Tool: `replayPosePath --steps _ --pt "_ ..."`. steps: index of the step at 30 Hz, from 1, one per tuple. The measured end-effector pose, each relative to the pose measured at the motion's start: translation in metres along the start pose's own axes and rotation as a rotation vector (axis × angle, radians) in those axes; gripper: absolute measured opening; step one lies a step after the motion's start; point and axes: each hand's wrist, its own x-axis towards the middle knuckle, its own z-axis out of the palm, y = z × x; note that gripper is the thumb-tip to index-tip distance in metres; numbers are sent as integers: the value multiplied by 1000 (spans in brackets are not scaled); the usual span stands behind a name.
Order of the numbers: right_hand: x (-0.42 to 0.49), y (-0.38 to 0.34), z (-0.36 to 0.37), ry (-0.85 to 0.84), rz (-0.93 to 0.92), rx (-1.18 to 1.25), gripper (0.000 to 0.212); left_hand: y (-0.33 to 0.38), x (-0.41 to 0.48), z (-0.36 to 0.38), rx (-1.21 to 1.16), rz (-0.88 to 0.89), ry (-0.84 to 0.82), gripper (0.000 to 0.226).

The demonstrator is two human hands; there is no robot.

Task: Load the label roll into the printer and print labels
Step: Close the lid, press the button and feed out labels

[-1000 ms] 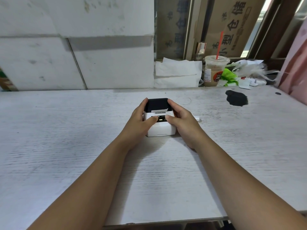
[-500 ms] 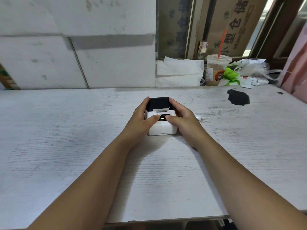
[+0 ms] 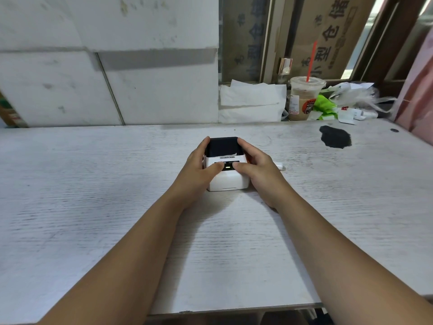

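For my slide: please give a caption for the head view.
Both hands, left and right, clasp a small label printer on a white table.

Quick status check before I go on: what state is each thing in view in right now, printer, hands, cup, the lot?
Label printer: upright on the table, dark lid shut, green light on.
Left hand: clasping the printer's left side, thumb on the front panel.
Right hand: clasping its right side, thumb on the panel.
Drink cup: upright, lidded, red straw in.

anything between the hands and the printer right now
Nothing visible does. The left hand and right hand already grip the printer on its two sides, thumbs on its front panel beside the lit indicator.
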Motion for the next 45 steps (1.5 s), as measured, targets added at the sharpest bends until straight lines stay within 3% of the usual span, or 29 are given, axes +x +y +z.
replayPosePath --steps 16,23,29,38,45 --pt "0 -1 0 2 -5 20 63 2 -1 0 -7 -1 -5 50" --pt "1 -1 0 5 -11 25 62 0 0 0 7 3 0 58" --pt "0 -1 1 5 -15 34 62 3 -1 1 9 8 -6 49" --pt "1 -2 1 29 8 73 59 -2 1 0 -6 -14 6 62" --pt "1 -3 2 39 11 81 59 0 0 0 -14 5 3 59"
